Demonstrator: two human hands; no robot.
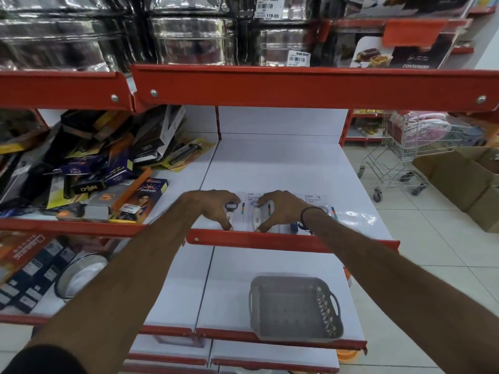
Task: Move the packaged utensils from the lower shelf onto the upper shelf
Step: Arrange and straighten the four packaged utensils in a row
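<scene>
- Packs (272, 211) lie flat in a row at the upper shelf's (283, 163) front edge.
- Left hand (213, 205) rests open, fingers spread on one pack.
- Right hand (280, 209) likewise, pressing the next.
- Grey basket (294, 309) sits on the lower shelf (229, 287).

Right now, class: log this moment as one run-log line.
left hand: on packaged utensils | right hand: same | place: upper shelf front | grey basket: lower shelf, empty

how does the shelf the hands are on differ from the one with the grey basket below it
The upper shelf carries flat packaged utensils along its front edge, under the left hand and right hand; the lower shelf carries only an empty grey basket. The upper shelf sits farther back. Both have white boards and red front lips.
</scene>
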